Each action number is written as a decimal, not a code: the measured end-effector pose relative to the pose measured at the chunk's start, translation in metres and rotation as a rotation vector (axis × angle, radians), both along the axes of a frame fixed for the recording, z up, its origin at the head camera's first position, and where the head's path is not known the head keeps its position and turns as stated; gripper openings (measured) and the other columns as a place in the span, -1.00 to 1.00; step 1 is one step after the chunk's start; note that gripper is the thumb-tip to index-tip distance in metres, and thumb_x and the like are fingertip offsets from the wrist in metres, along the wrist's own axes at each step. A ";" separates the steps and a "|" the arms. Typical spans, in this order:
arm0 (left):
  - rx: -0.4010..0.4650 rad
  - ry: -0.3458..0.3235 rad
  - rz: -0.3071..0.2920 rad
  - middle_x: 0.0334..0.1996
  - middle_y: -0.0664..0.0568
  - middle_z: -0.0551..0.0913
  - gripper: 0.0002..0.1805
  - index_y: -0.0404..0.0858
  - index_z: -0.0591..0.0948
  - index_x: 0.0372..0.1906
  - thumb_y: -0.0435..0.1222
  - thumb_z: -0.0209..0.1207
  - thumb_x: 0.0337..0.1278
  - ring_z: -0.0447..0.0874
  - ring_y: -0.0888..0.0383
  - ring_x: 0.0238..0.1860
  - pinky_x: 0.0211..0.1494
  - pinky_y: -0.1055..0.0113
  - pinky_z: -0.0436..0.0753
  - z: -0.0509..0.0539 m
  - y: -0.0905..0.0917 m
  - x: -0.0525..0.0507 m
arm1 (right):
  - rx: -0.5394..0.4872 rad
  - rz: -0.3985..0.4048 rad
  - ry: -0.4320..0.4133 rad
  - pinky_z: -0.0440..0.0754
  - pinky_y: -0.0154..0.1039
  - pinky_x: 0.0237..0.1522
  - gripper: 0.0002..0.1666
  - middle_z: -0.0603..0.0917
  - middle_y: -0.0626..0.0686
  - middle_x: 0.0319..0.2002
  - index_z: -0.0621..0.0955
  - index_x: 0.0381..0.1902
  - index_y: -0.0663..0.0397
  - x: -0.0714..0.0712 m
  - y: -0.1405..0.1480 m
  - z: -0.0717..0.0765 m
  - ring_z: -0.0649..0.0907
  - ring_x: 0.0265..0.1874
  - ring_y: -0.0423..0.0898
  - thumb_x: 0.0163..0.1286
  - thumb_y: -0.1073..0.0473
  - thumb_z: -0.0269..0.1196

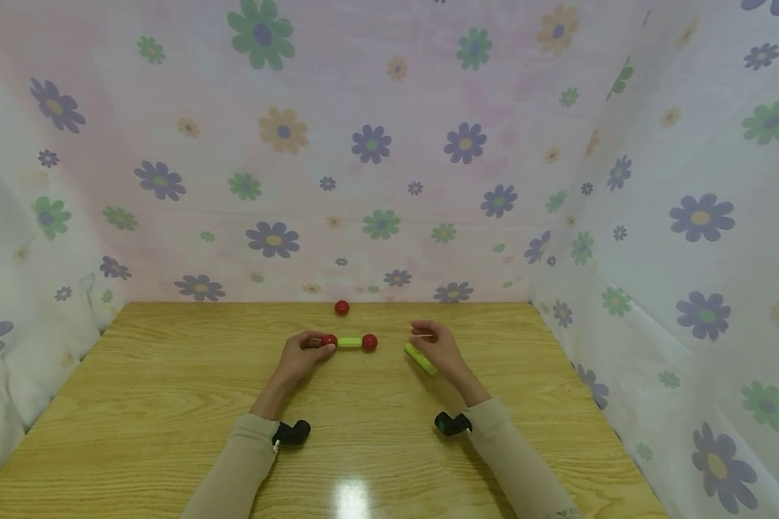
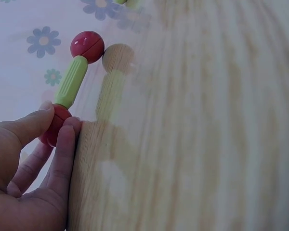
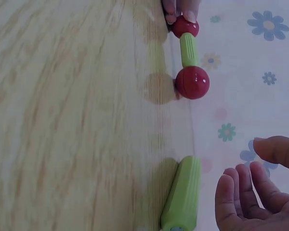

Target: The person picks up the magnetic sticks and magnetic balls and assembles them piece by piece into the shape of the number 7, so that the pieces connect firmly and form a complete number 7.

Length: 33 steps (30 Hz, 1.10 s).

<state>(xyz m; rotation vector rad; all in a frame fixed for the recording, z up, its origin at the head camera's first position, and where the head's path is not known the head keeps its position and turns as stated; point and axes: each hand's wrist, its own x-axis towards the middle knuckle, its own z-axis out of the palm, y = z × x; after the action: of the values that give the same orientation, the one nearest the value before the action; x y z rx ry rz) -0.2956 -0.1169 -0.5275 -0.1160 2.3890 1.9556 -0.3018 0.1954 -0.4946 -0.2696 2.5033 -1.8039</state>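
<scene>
My left hand (image 1: 301,358) pinches a red ball (image 1: 329,342) between thumb and fingers. That ball sits on one end of a ribbed light-green rod (image 1: 349,342), and a second red ball (image 1: 369,342) is on its other end, like a small dumbbell lying along the table. In the left wrist view the thumb and fingers lie round the near ball (image 2: 58,126). My right hand (image 1: 444,355) hovers beside a loose green rod (image 1: 420,360), its fingers slightly bent. The right wrist view shows a gap between that hand (image 3: 260,197) and the loose rod (image 3: 183,195).
Another red ball (image 1: 342,308) lies near the back edge of the wooden table (image 1: 363,425). Flower-printed cloth (image 1: 376,187) stands behind the table and along both sides. Each wrist carries a small black camera (image 1: 292,432).
</scene>
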 end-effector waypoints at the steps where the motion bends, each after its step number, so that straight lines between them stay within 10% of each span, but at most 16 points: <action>1: -0.002 -0.002 0.001 0.01 -0.23 0.68 -0.63 -0.39 0.66 0.12 -0.29 0.38 0.31 0.64 0.01 -0.02 -0.11 0.42 0.57 0.000 0.000 0.000 | 0.015 -0.004 -0.002 0.66 -0.09 0.16 -0.50 0.57 0.41 0.24 0.50 0.35 0.39 0.000 0.002 -0.001 0.62 0.16 0.19 0.53 0.31 0.24; 20: 0.046 -0.006 0.003 -0.04 -0.22 0.68 -0.65 -0.43 0.66 0.11 -0.37 0.37 0.30 0.64 0.09 -0.10 -0.16 0.46 0.64 0.003 0.002 0.001 | 0.262 0.063 -0.090 0.64 0.09 0.17 -0.47 0.59 0.40 0.19 0.50 0.29 0.47 0.008 0.008 0.004 0.61 0.16 0.29 0.43 0.36 0.28; 33: 0.034 -0.014 -0.002 0.01 -0.23 0.67 -0.64 -0.41 0.65 0.14 -0.34 0.36 0.32 0.64 0.05 -0.04 -0.12 0.43 0.65 0.001 0.000 0.000 | 0.386 0.028 -0.159 0.72 -0.20 -0.26 -0.57 0.72 0.22 -0.19 0.65 0.06 0.44 0.017 -0.001 0.011 0.70 -0.26 -0.02 0.27 0.35 0.43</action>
<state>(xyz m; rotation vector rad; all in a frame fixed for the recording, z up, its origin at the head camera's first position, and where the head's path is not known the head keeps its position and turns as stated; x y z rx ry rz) -0.2953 -0.1164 -0.5262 -0.1255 2.3453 1.9874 -0.2852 0.1948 -0.4833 -0.1358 2.6412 -1.2386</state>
